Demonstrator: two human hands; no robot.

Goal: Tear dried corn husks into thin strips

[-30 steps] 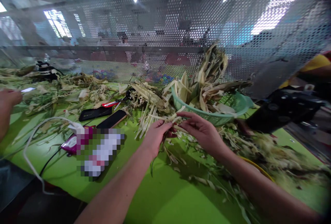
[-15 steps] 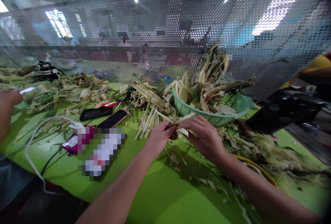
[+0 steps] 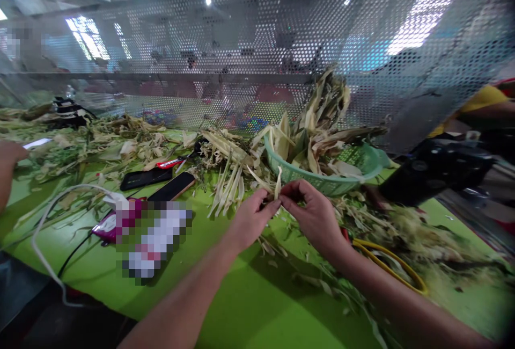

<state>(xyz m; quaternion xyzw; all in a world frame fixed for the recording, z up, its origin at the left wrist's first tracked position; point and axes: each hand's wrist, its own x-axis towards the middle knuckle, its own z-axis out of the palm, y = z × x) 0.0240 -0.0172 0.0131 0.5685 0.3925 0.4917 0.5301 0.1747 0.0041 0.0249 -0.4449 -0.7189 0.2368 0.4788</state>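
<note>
My left hand [image 3: 250, 219] and my right hand [image 3: 311, 210] meet over the green table [image 3: 257, 306], fingertips pinched together on a pale strip of corn husk [image 3: 277, 184] that sticks up between them. Just behind my hands stands a light green plastic basket [image 3: 322, 181] heaped with dry corn husks [image 3: 317, 123]. Loose husk strips [image 3: 229, 177] lie fanned out to the left of my hands.
Two dark phones [image 3: 159, 183], red-handled scissors [image 3: 175, 161], a white cable [image 3: 52, 215] and a pixelated packet lie at the left. Another person's hand [image 3: 8, 153] shows at the left edge. A yellow ring [image 3: 390, 266], husk litter and a perforated metal screen [image 3: 257, 53] bound the right and back.
My hands have drawn closer together and slightly toward me. The husk strip, earlier lying sideways between them, now stands upright in my pinched fingertips.
</note>
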